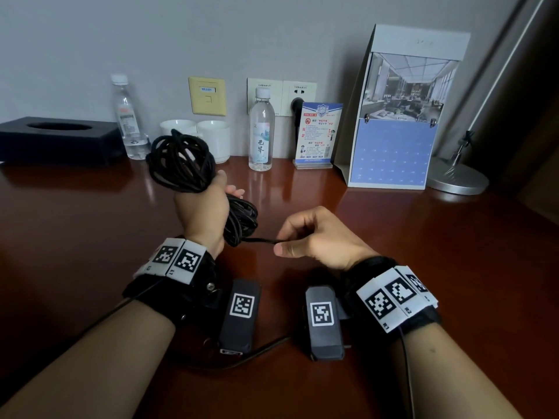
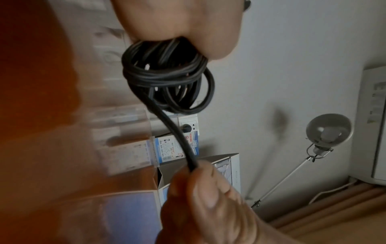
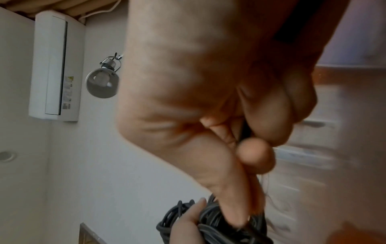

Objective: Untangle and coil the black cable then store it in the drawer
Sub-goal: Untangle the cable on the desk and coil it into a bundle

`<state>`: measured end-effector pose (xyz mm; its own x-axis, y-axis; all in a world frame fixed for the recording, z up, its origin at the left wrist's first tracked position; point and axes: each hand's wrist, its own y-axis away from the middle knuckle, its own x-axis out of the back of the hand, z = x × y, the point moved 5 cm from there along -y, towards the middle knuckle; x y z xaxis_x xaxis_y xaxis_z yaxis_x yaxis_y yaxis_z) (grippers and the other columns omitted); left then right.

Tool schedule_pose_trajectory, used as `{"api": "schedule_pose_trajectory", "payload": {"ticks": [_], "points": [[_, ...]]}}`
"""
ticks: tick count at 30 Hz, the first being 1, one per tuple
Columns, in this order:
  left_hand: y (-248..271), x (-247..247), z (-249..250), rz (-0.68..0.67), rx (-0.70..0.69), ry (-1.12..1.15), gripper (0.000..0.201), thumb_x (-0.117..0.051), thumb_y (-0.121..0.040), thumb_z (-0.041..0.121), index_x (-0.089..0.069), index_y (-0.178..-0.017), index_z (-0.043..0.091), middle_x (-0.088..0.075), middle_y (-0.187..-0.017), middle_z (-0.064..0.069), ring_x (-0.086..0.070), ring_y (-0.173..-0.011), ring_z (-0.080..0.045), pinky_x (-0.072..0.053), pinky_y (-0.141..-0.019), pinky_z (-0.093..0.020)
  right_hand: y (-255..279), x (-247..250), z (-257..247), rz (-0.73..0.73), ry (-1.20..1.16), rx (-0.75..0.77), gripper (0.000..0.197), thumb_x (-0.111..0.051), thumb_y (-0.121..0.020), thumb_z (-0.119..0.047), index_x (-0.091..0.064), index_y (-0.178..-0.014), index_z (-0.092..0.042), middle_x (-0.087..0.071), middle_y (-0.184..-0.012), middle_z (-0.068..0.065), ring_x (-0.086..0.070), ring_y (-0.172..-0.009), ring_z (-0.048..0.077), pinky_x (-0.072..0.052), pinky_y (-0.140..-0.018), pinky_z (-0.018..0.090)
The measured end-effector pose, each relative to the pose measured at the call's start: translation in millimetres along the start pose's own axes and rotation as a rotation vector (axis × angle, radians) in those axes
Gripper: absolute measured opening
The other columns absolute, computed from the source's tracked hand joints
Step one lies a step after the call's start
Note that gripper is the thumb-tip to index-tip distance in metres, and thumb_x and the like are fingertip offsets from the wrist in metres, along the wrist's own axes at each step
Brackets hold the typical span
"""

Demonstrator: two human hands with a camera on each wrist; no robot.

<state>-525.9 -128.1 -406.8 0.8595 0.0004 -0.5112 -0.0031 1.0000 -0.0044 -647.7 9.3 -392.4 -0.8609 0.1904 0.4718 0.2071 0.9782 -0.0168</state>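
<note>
L hand (image 1: 203, 211): fist round black cable (image 1: 181, 160) coil, above desk (image 1: 423, 237).
R hand (image 1: 320, 237): pinches cable's loose end.

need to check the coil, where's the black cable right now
In the head view, the black cable is bundled in the left hand above the desk's middle, one strand pinched by the right hand.
</note>
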Motion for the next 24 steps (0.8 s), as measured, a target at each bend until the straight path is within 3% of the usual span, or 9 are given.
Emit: {"api": "schedule_pose_trajectory", "payload": {"ticks": [2, 4, 6, 9, 13, 16, 20, 24], "points": [[1, -4, 1, -0.047, -0.046, -0.062, 0.009, -0.062, -0.089, 0.004, -0.057, -0.092, -0.003, -0.054, -0.057, -0.008, -0.060, -0.050, -0.022, -0.059, -0.059, -0.038, -1, 2, 0, 0.024, -0.028, 0.020, 0.022, -0.076, -0.076, -0.002, -0.068, -0.063, -0.017, -0.060, -0.059, -0.002, -0.050, -0.056, 0.009, -0.038, -0.061, 0.024], [1, -7, -1, -0.103, -0.059, -0.127, 0.020, -0.063, -0.088, 0.003, -0.057, -0.103, -0.007, -0.053, -0.060, -0.009, -0.058, -0.053, -0.024, -0.055, -0.053, -0.032, 0, 3, -1, 0.049, -0.058, 0.042, 0.024, -0.075, -0.077, 0.001, -0.067, -0.062, -0.017, -0.057, -0.058, -0.001, -0.048, -0.055, 0.010, -0.037, -0.059, 0.022], [1, -10, -1, -0.165, -0.063, -0.184, 0.015, -0.068, -0.084, 0.006, -0.059, -0.095, 0.000, -0.053, -0.063, -0.007, -0.056, -0.061, -0.026, -0.055, -0.054, -0.033, 1, 3, -1, 0.071, -0.096, 0.056, 0.023, -0.075, -0.077, 0.002, -0.067, -0.062, -0.014, -0.054, -0.054, -0.002, -0.044, -0.048, 0.005, -0.034, -0.052, 0.015], [2, -12, 3, -0.271, -0.065, -0.258, 0.015, -0.077, -0.072, 0.021, -0.065, -0.081, 0.019, -0.057, -0.060, 0.003, -0.059, -0.065, -0.025, -0.058, -0.068, -0.047, 2, 2, -3, 0.088, -0.165, 0.077, 0.021, -0.074, -0.079, 0.001, -0.066, -0.064, -0.010, -0.051, -0.044, -0.010, -0.040, -0.037, 0.000, -0.030, -0.043, 0.009], [12, -17, 10, -0.350, -0.058, -0.264, 0.020, -0.074, -0.084, 0.015, -0.061, -0.069, 0.016, -0.049, -0.047, 0.002, -0.052, -0.051, -0.024, -0.050, -0.056, -0.034, 2, 3, -5, 0.130, -0.198, 0.126, 0.019, -0.079, -0.076, -0.007, -0.068, -0.062, -0.012, -0.051, -0.045, -0.003, -0.037, -0.036, 0.007, -0.031, -0.040, 0.017], [22, -22, 13, -0.443, -0.078, -0.296, 0.020, -0.073, -0.085, 0.019, -0.059, -0.071, 0.014, -0.048, -0.048, 0.000, -0.051, -0.045, -0.020, -0.050, -0.048, -0.028, 1, 5, -5, 0.169, -0.235, 0.131, 0.017, -0.083, -0.069, -0.008, -0.069, -0.060, -0.009, -0.053, -0.049, 0.005, -0.040, -0.035, 0.011, -0.034, -0.039, 0.018], [38, -30, 14, -0.624, -0.100, -0.399, 0.026, -0.072, -0.080, 0.035, -0.061, -0.073, 0.012, -0.053, -0.051, 0.000, -0.054, -0.045, -0.013, -0.048, -0.049, -0.022, 1, 14, -3, 0.239, -0.259, 0.137, 0.019, -0.086, -0.064, -0.008, -0.067, -0.060, -0.005, -0.056, -0.049, 0.004, -0.042, -0.036, 0.011, -0.035, -0.039, 0.018], [52, -37, 16, -0.803, -0.123, -0.500, 0.025, -0.069, -0.075, 0.042, -0.063, -0.070, 0.018, -0.057, -0.054, 0.007, -0.054, -0.051, -0.005, -0.045, -0.054, -0.016, 2, 12, -8, 0.207, -0.269, 0.165, 0.017, -0.083, -0.066, -0.007, -0.067, -0.060, -0.007, -0.056, -0.048, 0.001, -0.042, -0.036, 0.008, -0.035, -0.039, 0.017]]}}
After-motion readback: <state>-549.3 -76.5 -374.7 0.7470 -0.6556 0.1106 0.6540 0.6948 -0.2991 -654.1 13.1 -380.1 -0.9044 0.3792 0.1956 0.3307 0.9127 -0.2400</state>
